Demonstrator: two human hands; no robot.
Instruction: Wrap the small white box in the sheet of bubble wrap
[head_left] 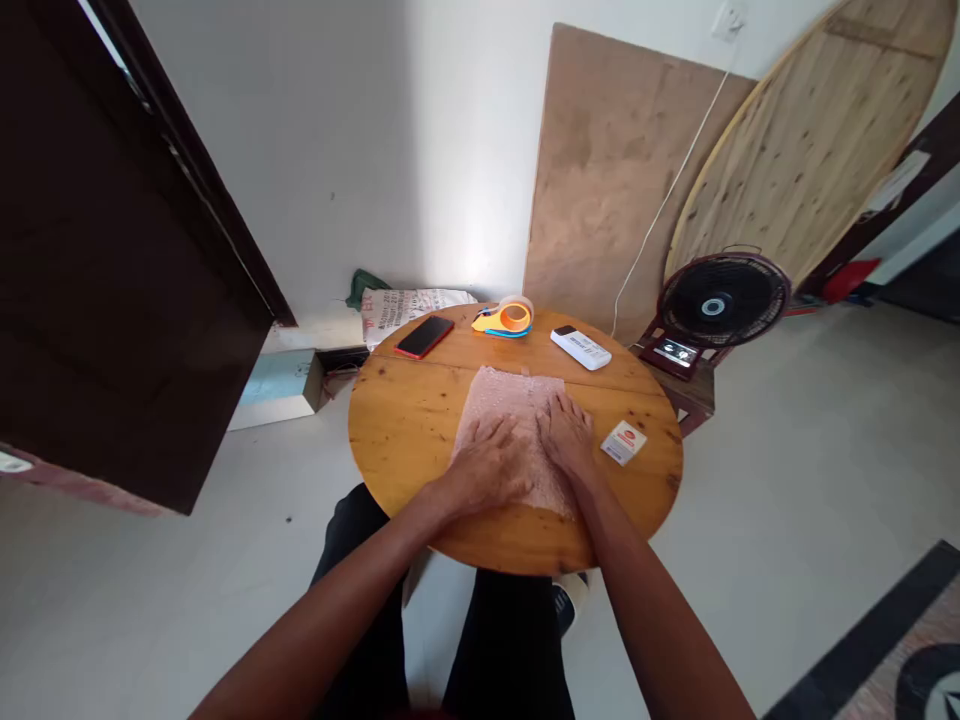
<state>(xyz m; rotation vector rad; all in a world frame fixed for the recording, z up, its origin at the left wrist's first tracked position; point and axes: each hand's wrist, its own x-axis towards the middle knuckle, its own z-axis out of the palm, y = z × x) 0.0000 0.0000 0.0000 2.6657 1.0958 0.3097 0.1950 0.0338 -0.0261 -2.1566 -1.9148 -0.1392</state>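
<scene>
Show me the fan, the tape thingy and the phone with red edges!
Fan [713, 307]: head view, on the pale hub in its middle.
Tape dispenser [498, 320]: head view, on its orange body.
Phone [425, 337]: head view, on its dark screen.

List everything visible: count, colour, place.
Round table: one, orange-brown, centre
Bubble wrap: one, pink, on table
Smartphone: one, black-red, table's far left
Tape dispenser: one, orange-blue, table's far edge
Handheld device: one, white, table's far right
Small packet: one, white-red, table's right
Fan: one, black, right
Wooden panel: one, pale, behind fan
Board: one, brown, against wall
Wall socket, cable: one each, white, upper right
Sack: one, white, behind table
Box: one, pale blue, floor left
Door: one, dark brown, left
Shoe: one, black-white, below table
Legs: two, black-trousered, below table
Left hand, right hand: two, bare, on wrap
</scene>
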